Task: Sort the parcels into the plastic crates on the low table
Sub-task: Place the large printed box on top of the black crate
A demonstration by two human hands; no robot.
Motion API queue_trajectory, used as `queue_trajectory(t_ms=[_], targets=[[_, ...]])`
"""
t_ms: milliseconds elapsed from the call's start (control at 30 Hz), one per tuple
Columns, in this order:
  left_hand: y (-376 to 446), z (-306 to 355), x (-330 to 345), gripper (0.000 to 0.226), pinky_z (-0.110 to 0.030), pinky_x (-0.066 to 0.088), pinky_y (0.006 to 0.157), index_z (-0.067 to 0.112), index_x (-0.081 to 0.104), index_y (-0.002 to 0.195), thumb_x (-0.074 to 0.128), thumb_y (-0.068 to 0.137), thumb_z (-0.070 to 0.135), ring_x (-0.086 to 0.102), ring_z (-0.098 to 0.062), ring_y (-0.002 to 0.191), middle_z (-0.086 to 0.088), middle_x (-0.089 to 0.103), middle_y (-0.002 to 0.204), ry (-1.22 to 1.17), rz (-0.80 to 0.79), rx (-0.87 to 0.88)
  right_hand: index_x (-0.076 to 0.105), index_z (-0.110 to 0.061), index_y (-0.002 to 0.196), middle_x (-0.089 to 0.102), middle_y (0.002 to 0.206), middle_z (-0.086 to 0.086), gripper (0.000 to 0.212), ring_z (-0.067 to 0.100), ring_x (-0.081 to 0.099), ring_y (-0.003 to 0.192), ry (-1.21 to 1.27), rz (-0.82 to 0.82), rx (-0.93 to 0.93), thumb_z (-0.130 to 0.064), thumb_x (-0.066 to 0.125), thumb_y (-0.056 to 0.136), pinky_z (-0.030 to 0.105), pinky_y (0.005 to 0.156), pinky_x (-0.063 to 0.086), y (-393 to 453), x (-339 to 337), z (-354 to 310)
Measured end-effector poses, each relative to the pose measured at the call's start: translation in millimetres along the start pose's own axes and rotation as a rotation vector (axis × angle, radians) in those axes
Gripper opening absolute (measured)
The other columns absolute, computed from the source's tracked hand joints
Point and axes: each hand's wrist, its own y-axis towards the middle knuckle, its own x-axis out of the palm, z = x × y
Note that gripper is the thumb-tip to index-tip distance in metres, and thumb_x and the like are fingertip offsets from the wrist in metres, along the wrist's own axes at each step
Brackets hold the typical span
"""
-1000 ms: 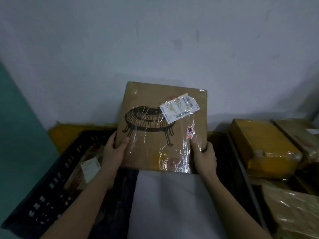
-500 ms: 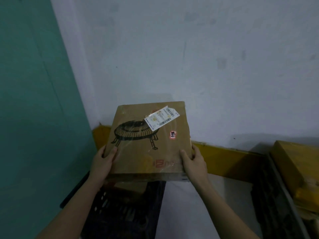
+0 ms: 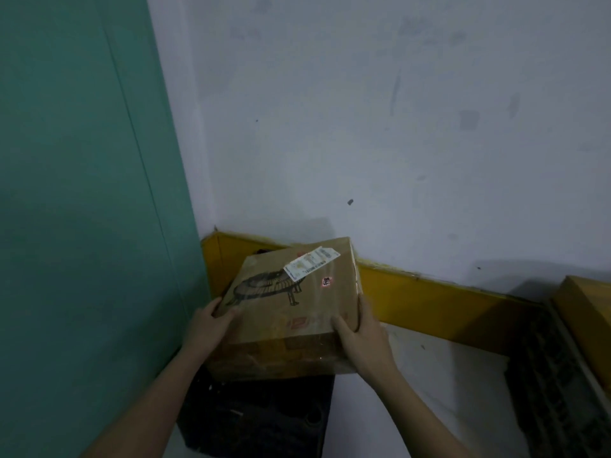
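Observation:
I hold a brown cardboard parcel (image 3: pixel 291 302) with a black round-table drawing, a white shipping label and clear tape. It is tilted with its printed face up, above the far end of a black plastic crate (image 3: pixel 264 421). My left hand (image 3: pixel 210 325) grips its left edge. My right hand (image 3: pixel 358 335) grips its right front corner. The crate's inside is mostly hidden under the parcel and my arms.
A second dark crate (image 3: pixel 555 375) stands at the right, with a yellowish taped parcel (image 3: pixel 585 309) in it. A white sheet (image 3: pixel 426 388) lies between the crates. A yellow skirting (image 3: pixel 429 302) runs along the white wall; a green wall (image 3: pixel 82 193) closes the left.
The parcel has gone from upright to tilted flat and moved left and down over the left crate. My view has swung left toward the corner; both hands keep their hold.

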Motion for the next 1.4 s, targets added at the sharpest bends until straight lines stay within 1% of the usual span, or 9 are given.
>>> queue_trajectory(t_ms=[233, 367, 433, 567, 767, 967, 1167, 1300, 1400], targets=[[-10.7, -13.8, 19.0, 0.059, -0.048, 0.029, 0.114, 0.041, 0.041, 0.146, 0.034, 0.095, 0.068, 0.03, -0.029, 0.142, 0.0, 0.036, 0.155, 0.301, 0.019, 0.201, 0.005, -0.049, 0.154, 0.03, 0.159, -0.002, 0.073, 0.033, 0.039, 0.134, -0.156, 0.131, -0.047, -0.069, 0.04, 0.093, 0.052, 0.108, 0.036, -16.3, 18.3, -5.7], [-25.9, -29.3, 21.2, 0.079, -0.045, 0.01, 0.121, 0.054, 0.03, 0.146, 0.016, 0.078, 0.091, 0.014, -0.009, 0.148, 0.023, 0.015, 0.158, 0.414, -0.151, 0.549, 0.012, -0.054, 0.15, 0.024, 0.161, -0.006, 0.081, 0.032, 0.034, 0.139, -0.127, 0.113, -0.077, -0.081, 0.044, 0.081, 0.056, 0.109, 0.037, -20.6, 29.2, -2.5], [-24.7, -38.0, 16.1, 0.086, -0.045, 0.002, 0.121, 0.059, 0.015, 0.147, 0.023, 0.071, 0.096, 0.003, -0.002, 0.146, 0.028, 0.001, 0.157, 0.527, -0.215, 0.613, 0.018, -0.054, 0.149, 0.028, 0.158, -0.007, 0.086, 0.026, 0.034, 0.141, -0.017, 0.13, -0.095, -0.083, 0.047, 0.073, 0.055, 0.108, 0.04, -19.1, 32.8, -0.7], [-16.6, -37.1, 12.5, 0.083, -0.048, -0.001, 0.12, 0.062, 0.005, 0.146, 0.034, 0.073, 0.089, -0.001, -0.006, 0.15, 0.026, -0.002, 0.16, 0.627, -0.195, 0.555, 0.028, -0.047, 0.148, 0.034, 0.152, -0.008, 0.083, 0.02, 0.036, 0.138, 0.1, 0.178, -0.09, -0.075, 0.051, 0.073, 0.052, 0.109, 0.041, -13.7, 41.6, -2.3], [-6.3, -28.7, 21.2, 0.089, -0.055, 0.001, 0.12, 0.056, 0.007, 0.149, 0.026, 0.069, 0.09, 0.004, -0.012, 0.151, 0.019, 0.004, 0.164, 0.611, -0.142, 0.512, 0.025, -0.051, 0.146, 0.028, 0.157, -0.004, 0.075, 0.028, 0.028, 0.143, 0.109, 0.199, -0.061, -0.069, 0.053, 0.079, 0.058, 0.112, 0.035, -2.3, 50.4, -8.4], [-4.2, -26.5, 14.6, 0.124, -0.053, 0.012, 0.121, 0.042, 0.014, 0.154, 0.042, 0.048, 0.1, 0.013, -0.024, 0.15, 0.004, 0.014, 0.163, 0.503, -0.077, 0.361, 0.035, -0.051, 0.14, 0.037, 0.148, -0.004, 0.061, 0.027, 0.035, 0.134, 0.186, 0.238, -0.072, -0.05, 0.064, 0.087, 0.057, 0.109, 0.038, -0.2, 49.3, -7.2], [-14.6, -4.6, 9.8, 0.127, -0.06, 0.017, 0.119, 0.042, 0.016, 0.154, 0.084, 0.05, 0.068, -0.002, -0.028, 0.151, 0.008, -0.01, 0.162, 0.236, 0.056, 0.341, 0.04, -0.061, 0.13, 0.043, 0.139, -0.013, 0.057, 0.022, 0.046, 0.128, 0.437, 0.304, -0.028, -0.054, 0.061, 0.078, 0.053, 0.099, 0.051, -6.4, 50.9, -0.7], [-18.8, 10.5, 0.5, 0.117, -0.056, 0.018, 0.119, 0.04, 0.027, 0.151, 0.087, 0.052, 0.062, 0.001, -0.027, 0.15, 0.004, -0.004, 0.162, 0.191, 0.102, 0.365, 0.042, -0.056, 0.132, 0.044, 0.141, -0.012, 0.054, 0.02, 0.05, 0.127, 0.546, 0.317, -0.048, -0.041, 0.065, 0.086, 0.049, 0.097, 0.054, -5.4, 50.3, -2.2], [-17.7, 13.3, -12.2, 0.103, -0.055, 0.024, 0.117, 0.039, 0.04, 0.144, 0.085, 0.054, 0.064, 0.008, -0.026, 0.146, -0.001, 0.013, 0.156, 0.223, 0.172, 0.413, 0.042, -0.052, 0.135, 0.043, 0.144, -0.013, 0.058, 0.02, 0.05, 0.129, 0.598, 0.278, -0.077, -0.048, 0.065, 0.082, 0.048, 0.098, 0.053, -0.9, 52.5, -9.5]])
